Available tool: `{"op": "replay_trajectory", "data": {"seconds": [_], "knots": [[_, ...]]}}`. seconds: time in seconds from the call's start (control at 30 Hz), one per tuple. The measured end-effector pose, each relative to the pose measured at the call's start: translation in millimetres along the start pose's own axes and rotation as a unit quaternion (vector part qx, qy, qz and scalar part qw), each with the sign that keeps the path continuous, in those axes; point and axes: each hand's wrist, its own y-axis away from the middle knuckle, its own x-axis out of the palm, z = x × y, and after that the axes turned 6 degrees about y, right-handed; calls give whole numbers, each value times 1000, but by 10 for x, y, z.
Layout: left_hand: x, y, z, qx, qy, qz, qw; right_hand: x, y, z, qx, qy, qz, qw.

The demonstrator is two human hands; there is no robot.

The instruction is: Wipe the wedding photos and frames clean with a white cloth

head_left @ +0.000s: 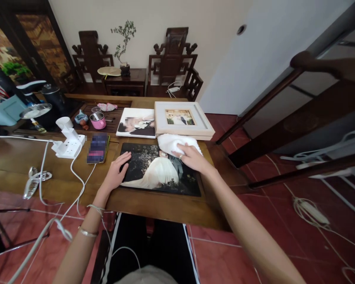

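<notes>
A dark photo panel [165, 173] showing a figure in a long white dress lies flat on the wooden table in front of me. My left hand [118, 169] rests on its left edge, fingers stretched out and holding nothing. Toward the panel's upper right, my right hand [191, 157] grips a bunched white cloth [173, 142], which covers that corner. Just beyond the cloth lies a pale box frame [185, 132] with a small picture in its middle. Beside it, to the left, is a white-edged photo panel [136, 123].
Left of the panel lie a phone [97, 149] and a white power strip [71, 146] with trailing cables. A pink cup [98, 121] and a black kettle [52, 98] stand farther back. A clear hair clip [34, 182] is near the table's front edge [165, 207]. A wooden chair [272, 114] is at right.
</notes>
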Motion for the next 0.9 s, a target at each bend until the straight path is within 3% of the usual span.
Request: {"op": "replay_trajectory", "data": {"seconds": [0.13,0.3,0.37,0.47,0.6,0.7,0.8,0.9], "knots": [[2,1,-7,-3,-3,-5,1000,51,162,78,-3,8,4,1000],[16,-2,-20,-8,-2,-8,1000,131,1005,465,-19,25,26,999],[20,-2,-19,-9,-2,-7,1000,119,1326,633,-65,36,31,997],[19,-2,-13,-9,-4,-2,1000,54,1563,766,-100,35,44,993],[8,-4,-21,-5,-4,4,1000,-22,1342,593,-65,30,61,996],[1,-6,-42,-6,-4,7,1000,-14,902,287,-9,19,25,999],[-3,-5,-53,-9,-1,9,1000,30,436,6,-4,8,4,1000],[-2,-1,-50,-16,0,6,1000,77,160,-124,3,5,-18,1000]]}}
